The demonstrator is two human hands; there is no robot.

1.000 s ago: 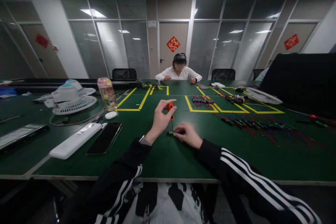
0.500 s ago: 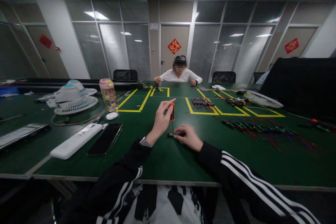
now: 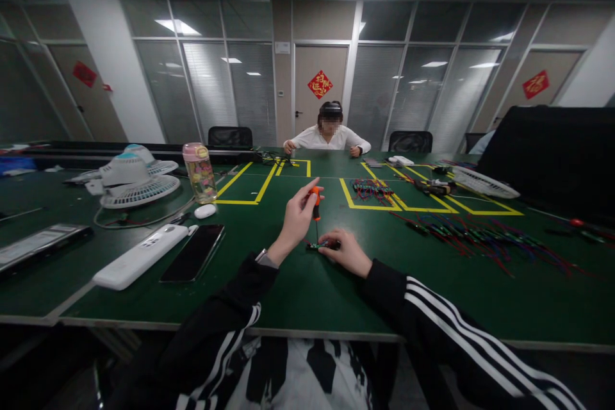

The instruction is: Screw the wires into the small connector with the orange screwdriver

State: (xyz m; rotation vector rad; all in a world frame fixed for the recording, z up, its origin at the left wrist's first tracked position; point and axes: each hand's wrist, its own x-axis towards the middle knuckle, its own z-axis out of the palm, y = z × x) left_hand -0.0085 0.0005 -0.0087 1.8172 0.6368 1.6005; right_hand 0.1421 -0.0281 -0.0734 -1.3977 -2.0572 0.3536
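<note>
My left hand [image 3: 294, 221] pinches the orange handle of a small screwdriver [image 3: 316, 200], held upright with its tip down on a small green part with wires [image 3: 321, 245]. My right hand [image 3: 346, 251] rests on the green table [image 3: 298, 288] and pins that part down with closed fingertips. Both arms wear black sleeves with white stripes.
A black phone [image 3: 193, 253] and a white power strip [image 3: 139, 256] lie to the left, with a white mouse [image 3: 204, 211], a pink-lidded bottle [image 3: 199, 173] and white fans [image 3: 132, 178] beyond. Red and blue wired parts [image 3: 480, 238] spread at right. A person in white [image 3: 329, 134] sits opposite.
The view has shifted slightly. My left hand's fingers have turned a little around the screwdriver handle; the right hand stays on the part.
</note>
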